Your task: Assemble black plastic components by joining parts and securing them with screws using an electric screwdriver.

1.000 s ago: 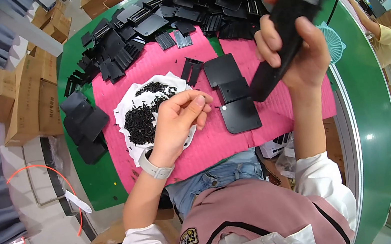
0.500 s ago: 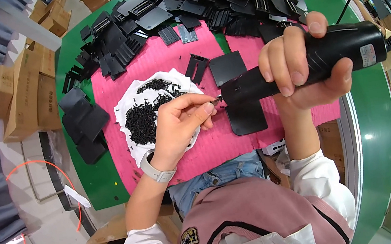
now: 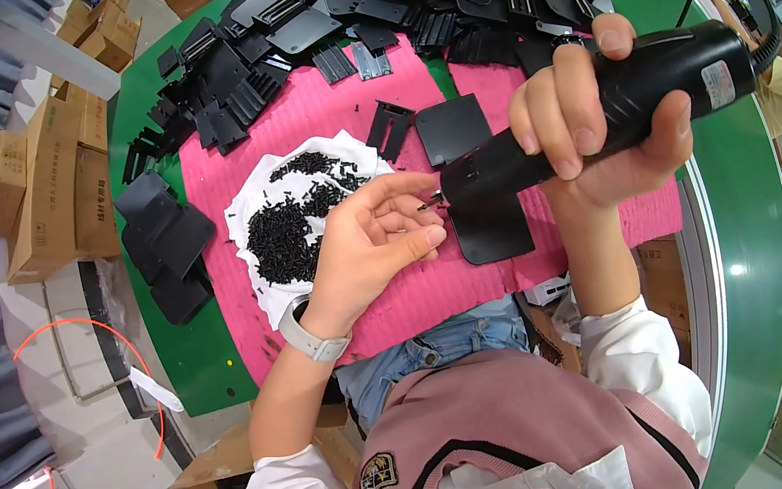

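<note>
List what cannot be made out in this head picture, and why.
All in the head view:
Upper part of the lower black plate: hidden behind the black corded tool.
Palm of the right hand: mostly hidden by that tool.
Any screw at the tool's tip: too small.
Pile of black parts: cut off by the upper edge.

Black corded screwdriver (image 3: 659,78) in right hand (image 3: 581,110)

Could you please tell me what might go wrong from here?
The electric screwdriver in the right hand has its bit right by the left hand, so a fingertip might get nipped if it spun. The loose black screws heaped on the white cloth lie close beside that hand and could scatter if knocked.
</note>
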Demonstrator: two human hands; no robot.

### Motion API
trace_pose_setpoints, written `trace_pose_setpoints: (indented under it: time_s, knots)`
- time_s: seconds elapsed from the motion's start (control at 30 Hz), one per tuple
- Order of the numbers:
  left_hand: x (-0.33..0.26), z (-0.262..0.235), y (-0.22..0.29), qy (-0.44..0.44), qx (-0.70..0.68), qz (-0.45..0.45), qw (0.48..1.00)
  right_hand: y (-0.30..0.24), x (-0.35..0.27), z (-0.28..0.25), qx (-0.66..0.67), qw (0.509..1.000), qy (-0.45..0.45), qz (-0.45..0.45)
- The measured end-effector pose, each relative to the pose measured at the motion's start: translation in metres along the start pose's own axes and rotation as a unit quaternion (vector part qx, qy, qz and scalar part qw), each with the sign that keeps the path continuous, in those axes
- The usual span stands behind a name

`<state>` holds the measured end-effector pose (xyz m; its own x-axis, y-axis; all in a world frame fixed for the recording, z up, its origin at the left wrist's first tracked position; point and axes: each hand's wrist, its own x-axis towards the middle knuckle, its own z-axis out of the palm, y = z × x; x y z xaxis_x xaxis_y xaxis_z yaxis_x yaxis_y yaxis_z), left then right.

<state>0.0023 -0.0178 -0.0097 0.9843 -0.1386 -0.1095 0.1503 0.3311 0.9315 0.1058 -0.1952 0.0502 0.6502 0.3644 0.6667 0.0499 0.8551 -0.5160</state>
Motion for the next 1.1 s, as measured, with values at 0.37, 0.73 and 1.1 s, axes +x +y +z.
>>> trace_pose_setpoints:
  time_s: [0.37, 0.73, 1.1]
  knots:
    - [0.029, 0.009, 0.002, -0.007, 0.050, -0.124, 0.991, -0.005, 0.005, -0.009, -0.095, 0.994, -0.017, 0.045]
    - [0.048, 0.020, -0.018, 0.060, 0.054, -0.078, 0.994, 0.004, 0.003, 0.004, -0.202, 0.975, -0.008, 0.089]
    - [0.048, 0.019, -0.021, 0.061, 0.057, -0.071, 0.994, 0.010, -0.004, 0.012, -0.234, 0.966, 0.007, 0.107]
